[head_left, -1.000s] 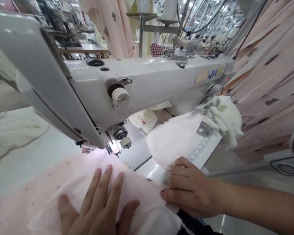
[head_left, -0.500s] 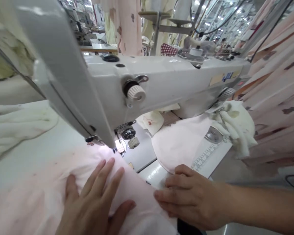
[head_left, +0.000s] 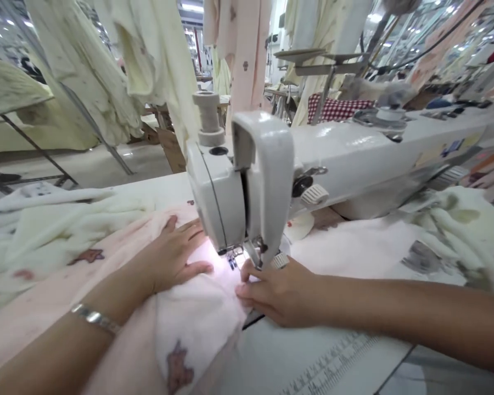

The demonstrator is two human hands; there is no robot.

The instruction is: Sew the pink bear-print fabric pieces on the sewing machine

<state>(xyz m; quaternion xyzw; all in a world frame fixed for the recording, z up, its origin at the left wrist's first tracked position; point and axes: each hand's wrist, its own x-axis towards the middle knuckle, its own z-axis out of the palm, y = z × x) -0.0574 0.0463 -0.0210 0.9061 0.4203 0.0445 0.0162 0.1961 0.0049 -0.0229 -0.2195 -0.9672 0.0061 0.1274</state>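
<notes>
Pale pink fabric point(head_left: 201, 323) with small printed figures lies under the lit needle area of a white sewing machine point(head_left: 263, 181). My left hand point(head_left: 175, 255) rests on it left of the presser foot point(head_left: 233, 259), fingers outstretched and thumb apart; some fingertips pass behind the machine head. Just right of the foot, my right hand point(head_left: 278, 291) has its thumb and fingers closed on the fabric's edge. The exact grip is partly hidden by the fingers.
Cream printed cloth point(head_left: 61, 219) is heaped on the left. A pale pink piece point(head_left: 349, 247) and bunched cream cloth point(head_left: 469, 225) lie behind my right arm. A printed ruler scale point(head_left: 333, 362) runs along the front. Garments point(head_left: 156, 60) hang behind.
The view has swung left. My left hand has moved up beside the presser foot, and my right hand has come from the front edge to the fabric near the needle.
</notes>
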